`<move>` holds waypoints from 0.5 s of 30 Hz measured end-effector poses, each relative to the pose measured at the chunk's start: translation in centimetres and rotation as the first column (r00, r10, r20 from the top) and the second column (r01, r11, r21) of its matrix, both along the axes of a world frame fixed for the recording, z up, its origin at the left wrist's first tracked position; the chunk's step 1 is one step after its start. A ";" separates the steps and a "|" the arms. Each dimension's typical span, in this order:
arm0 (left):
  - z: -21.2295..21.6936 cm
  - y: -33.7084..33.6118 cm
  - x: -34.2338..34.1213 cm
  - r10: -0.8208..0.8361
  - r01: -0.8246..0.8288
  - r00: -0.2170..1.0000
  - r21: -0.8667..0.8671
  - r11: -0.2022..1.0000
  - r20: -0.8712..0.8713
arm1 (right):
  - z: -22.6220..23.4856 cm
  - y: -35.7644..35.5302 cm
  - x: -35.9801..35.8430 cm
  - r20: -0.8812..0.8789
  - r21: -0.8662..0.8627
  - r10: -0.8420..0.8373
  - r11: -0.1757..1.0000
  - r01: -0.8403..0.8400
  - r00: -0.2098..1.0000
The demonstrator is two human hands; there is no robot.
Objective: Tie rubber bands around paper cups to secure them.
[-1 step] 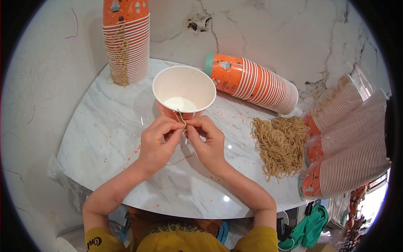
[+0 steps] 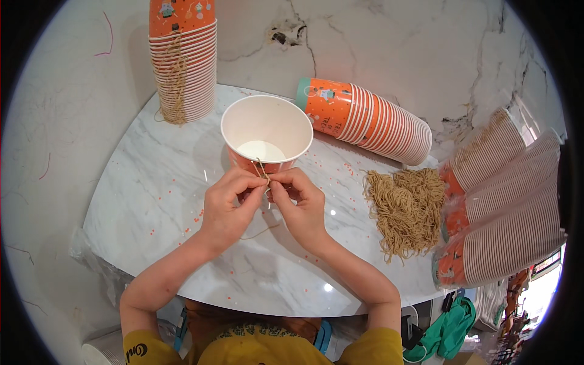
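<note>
An orange paper cup (image 2: pixel 266 131) with a white inside stands upright on the white marble table (image 2: pixel 152 201). My left hand (image 2: pixel 226 210) and my right hand (image 2: pixel 302 207) meet just in front of the cup's near rim. Both pinch a thin tan string (image 2: pixel 263 170) that runs up to the rim. A loose end of the string (image 2: pixel 263 231) trails on the table between my wrists. How the string is fixed to the cup is hidden by my fingers.
An upright stack of orange cups (image 2: pixel 182 61) with strings hanging from it stands at the back left. Another cup stack (image 2: pixel 368 118) lies on its side behind the cup. A pile of tan strings (image 2: pixel 404 210) lies at right, beside bagged cup stacks (image 2: pixel 505 207).
</note>
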State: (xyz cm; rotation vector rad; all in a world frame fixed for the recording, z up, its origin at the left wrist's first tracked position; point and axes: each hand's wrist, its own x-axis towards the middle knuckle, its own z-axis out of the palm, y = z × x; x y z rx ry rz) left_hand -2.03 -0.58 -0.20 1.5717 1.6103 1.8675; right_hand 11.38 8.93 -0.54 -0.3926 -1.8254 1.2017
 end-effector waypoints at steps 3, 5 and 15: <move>-0.2 0.4 -0.1 -0.015 0.016 0.999 -0.040 0.999 0.033 | 0.1 -0.1 0.2 0.016 -0.361 0.080 0.930 -0.068 0.997; -0.3 0.6 0.0 -0.034 0.038 0.996 -0.050 0.998 0.080 | -0.4 0.1 0.2 -0.081 -0.511 0.138 0.845 -0.160 0.987; 0.1 0.4 -0.6 -0.117 0.259 0.849 -0.214 0.942 0.516 | -0.4 0.2 0.2 -0.127 -0.579 0.129 0.795 -0.179 0.983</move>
